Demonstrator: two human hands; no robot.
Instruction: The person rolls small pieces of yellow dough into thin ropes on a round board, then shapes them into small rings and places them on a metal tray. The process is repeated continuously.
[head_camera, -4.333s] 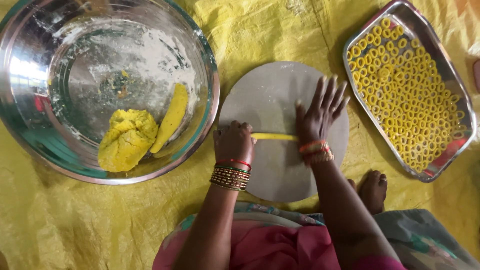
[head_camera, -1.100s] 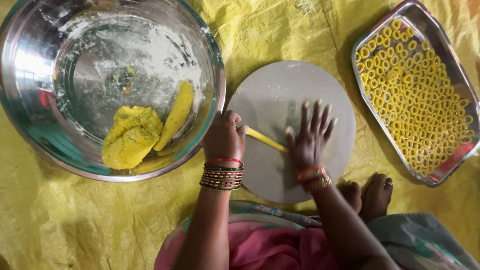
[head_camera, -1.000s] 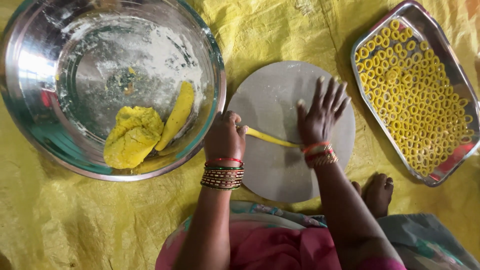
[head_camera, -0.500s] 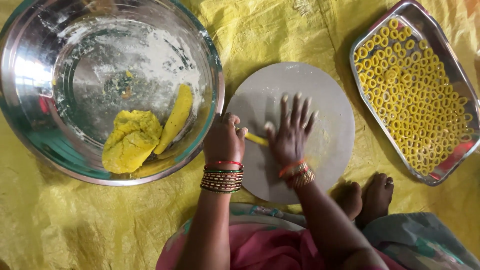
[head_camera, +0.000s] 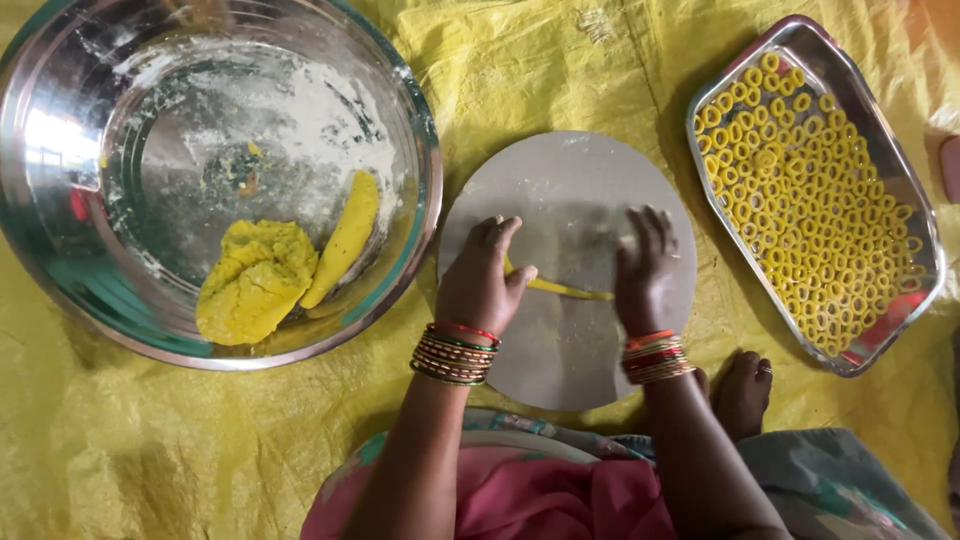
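While both hands rest on a round grey board (head_camera: 570, 200) laid on a yellow floor sheet (head_camera: 120, 440), a thin yellow dough rope (head_camera: 560, 289) lies between them. Its long axis runs nearly side to side, tilting slightly down toward the right. The left hand (head_camera: 484, 283) sits at the rope's left end, fingers curled loosely with thumb and forefinger pinching that end. The right hand (head_camera: 643, 270) lies flat, fingers held close together and pointing away from the body, palm pressing on the rope's right end. The 2 hands are about equally near the rope, each covering 1 end, and only the middle stretch shows.

Toward the sheet's left edge stands a large steel bowl (head_camera: 60, 280), dusted with flour, holding a yellow dough lump (head_camera: 255, 295) and a thicker dough roll (head_camera: 345, 240). Toward the right edge sits a steel tray (head_camera: 905, 310) filled with small yellow dough rings (head_camera: 800, 200).
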